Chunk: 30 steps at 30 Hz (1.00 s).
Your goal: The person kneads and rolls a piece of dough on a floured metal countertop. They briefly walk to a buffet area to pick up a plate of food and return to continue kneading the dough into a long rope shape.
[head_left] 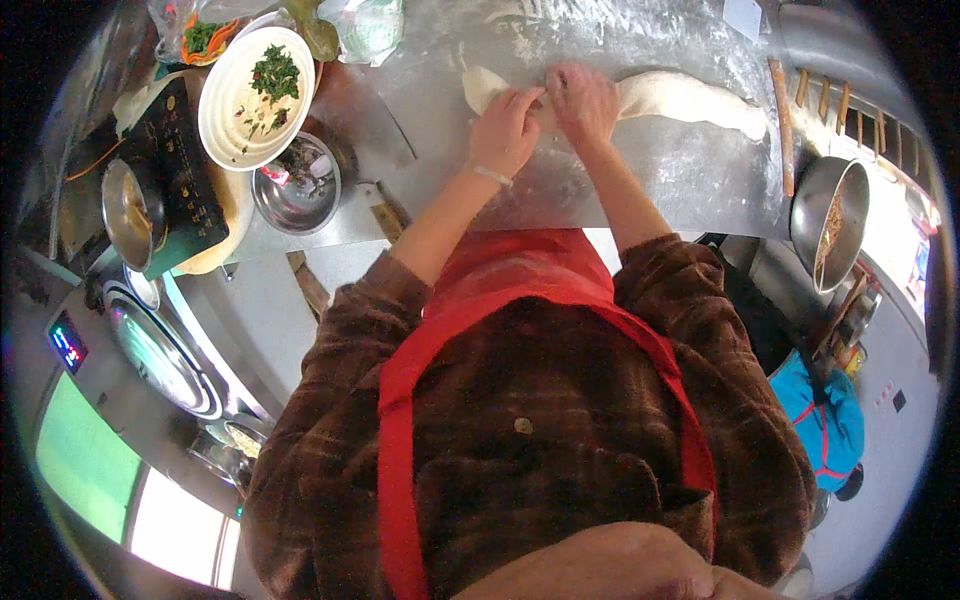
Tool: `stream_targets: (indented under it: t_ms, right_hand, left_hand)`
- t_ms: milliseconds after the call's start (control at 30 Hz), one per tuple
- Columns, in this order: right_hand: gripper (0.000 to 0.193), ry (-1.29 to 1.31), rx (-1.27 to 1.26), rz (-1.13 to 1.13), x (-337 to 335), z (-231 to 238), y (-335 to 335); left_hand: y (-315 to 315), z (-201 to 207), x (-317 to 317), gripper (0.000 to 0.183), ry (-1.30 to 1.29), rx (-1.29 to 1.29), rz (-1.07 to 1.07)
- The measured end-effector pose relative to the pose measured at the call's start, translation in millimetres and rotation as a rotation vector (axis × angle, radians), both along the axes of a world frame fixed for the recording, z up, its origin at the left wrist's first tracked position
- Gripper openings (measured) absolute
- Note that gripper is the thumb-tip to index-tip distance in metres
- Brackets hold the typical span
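A long roll of pale dough (690, 98) lies left to right across the floured metal worktop. My left hand (505, 130) is on its left part, with the fingers bent and closed over the dough. Close beside it, my right hand (583, 100) is also closed on the roll, its fingers slightly blurred. The fingertips of both hands almost meet, and they hide the dough between them. Left of my left hand a tapered dough end sticks out, while the thicker, smooth length runs out to the right of my right hand.
A white bowl (226, 110) with chopped greens stands at the left, above a steel bowl (300, 195). A thin wooden rolling pin (783, 128) lies at the worktop's right edge. Beyond it is a steel bowl of brown filling (815, 215). Flour dusts the metal worktop (440, 40).
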State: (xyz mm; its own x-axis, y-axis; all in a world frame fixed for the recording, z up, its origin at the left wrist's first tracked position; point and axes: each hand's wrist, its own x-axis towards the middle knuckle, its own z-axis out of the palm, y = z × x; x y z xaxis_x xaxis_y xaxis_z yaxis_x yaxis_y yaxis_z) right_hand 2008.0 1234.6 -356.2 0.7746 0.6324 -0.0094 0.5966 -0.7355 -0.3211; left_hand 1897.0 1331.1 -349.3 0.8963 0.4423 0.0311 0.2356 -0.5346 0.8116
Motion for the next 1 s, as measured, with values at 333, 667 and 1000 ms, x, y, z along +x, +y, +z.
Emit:
stream_targets:
  t_ms: [333, 667, 1000]
  right_hand:
    - [0.017, -0.267, 0.138, 0.083, -0.3, -30.7, 2.2]
    - [0.026, 0.154, 0.208, 0.074, 77.1, -21.0, 53.9]
    - [0.02, 0.596, 0.147, -0.067, 89.4, -26.2, 48.7]
  left_hand:
    - [16.8, 18.9, 16.3, 0.031, -0.192, -0.126, 0.082]
    - [25.6, -0.5, 131.9, 0.04, -0.265, -0.146, 0.108]
    - [-10.6, -11.7, 135.0, 0.036, 0.042, -0.044, 0.475]
